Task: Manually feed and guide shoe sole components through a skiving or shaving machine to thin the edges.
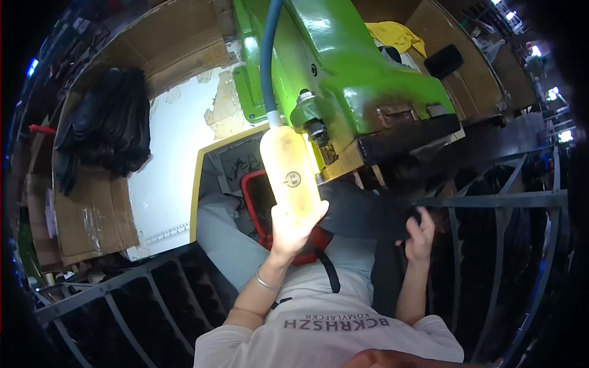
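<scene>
Left hand (296, 228): we have fingers closed on the yellow oblong piece's (294, 184) lower end, before the green machine (350, 92), likely so its lit face shows | right hand (419, 238): half-curled, seemingly empty | left carton (92, 221): dark stacked pieces (113, 119) | red bin (248, 196): contents unclear to us

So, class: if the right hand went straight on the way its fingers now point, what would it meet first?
The right hand points up the picture, so probably the green machine, at its dark front edge; depth is unclear, and the grey rail may come first.
</scene>
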{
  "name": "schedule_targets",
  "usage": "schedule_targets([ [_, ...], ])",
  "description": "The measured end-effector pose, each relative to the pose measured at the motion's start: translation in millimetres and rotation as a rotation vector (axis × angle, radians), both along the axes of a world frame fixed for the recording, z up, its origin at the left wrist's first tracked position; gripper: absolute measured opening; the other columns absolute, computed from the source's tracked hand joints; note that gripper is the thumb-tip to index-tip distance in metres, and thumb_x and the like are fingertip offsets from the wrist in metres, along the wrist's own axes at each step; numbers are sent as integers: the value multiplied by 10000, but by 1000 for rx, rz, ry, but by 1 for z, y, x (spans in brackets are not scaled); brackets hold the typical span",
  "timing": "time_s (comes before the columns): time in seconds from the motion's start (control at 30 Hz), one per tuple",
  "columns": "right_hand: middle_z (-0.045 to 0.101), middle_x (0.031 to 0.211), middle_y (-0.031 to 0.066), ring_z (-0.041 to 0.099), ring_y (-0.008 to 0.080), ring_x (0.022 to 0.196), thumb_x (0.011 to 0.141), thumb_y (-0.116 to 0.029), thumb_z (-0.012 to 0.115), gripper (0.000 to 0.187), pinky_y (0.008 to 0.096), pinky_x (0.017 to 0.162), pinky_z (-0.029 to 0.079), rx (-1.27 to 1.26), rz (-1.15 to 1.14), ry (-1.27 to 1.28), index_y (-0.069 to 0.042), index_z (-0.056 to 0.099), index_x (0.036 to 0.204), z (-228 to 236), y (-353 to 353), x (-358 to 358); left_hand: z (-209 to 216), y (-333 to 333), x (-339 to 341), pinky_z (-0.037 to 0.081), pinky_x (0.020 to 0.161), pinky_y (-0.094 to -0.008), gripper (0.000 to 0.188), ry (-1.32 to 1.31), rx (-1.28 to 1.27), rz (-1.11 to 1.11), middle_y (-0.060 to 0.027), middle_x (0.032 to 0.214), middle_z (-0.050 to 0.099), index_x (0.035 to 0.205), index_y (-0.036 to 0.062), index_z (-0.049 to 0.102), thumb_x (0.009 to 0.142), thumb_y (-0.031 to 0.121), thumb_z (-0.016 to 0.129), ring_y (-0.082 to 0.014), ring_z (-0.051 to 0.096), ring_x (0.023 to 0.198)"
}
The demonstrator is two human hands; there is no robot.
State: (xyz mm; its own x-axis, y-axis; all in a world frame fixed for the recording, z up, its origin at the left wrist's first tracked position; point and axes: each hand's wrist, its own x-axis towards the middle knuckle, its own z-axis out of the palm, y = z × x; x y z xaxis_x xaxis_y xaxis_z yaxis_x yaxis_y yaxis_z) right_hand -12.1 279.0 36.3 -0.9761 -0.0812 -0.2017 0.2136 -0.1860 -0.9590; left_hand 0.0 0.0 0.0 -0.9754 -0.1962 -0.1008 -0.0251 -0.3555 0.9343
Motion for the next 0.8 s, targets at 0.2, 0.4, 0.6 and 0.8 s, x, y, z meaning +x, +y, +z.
schedule_targets([
  [0.2,606,935,50,570,91,818,870,-62,606,214,216,743,457,-32,-113,244,36,543,1050,4,-41,-79,2,-25,-11,504,725,-249,209,160,-109,-45,-39,878,636,971,-9,607,777,-57,669,-116,606,785],
  [0.4,599,947,28,542,71,861,846,-75,639,251,205,783,427,-40,53,325,35,554,1055,-3,-100,-74,27,-83,13,499,726,-244,255,4,-206,74,-104,864,666,946,-73,625,703,-50,699,-135,624,769],
  [0.6,617,972,40,574,85,845,809,-27,670,260,221,754,466,-84,204,348,15,580,1050,-8,-139,-54,-10,-120,68,471,691,-229,147,-70,-69,85,-63,809,632,823,-28,588,726,-42,698,-94,585,754],
  [0.8,612,993,75,599,101,824,721,41,733,492,239,706,512,-161,171,352,-2,495,1149,-3,-160,-61,-18,-32,92,475,576,-226,170,-311,-366,-171,-31,745,631,794,-22,618,726,42,761,-69,559,615],
])
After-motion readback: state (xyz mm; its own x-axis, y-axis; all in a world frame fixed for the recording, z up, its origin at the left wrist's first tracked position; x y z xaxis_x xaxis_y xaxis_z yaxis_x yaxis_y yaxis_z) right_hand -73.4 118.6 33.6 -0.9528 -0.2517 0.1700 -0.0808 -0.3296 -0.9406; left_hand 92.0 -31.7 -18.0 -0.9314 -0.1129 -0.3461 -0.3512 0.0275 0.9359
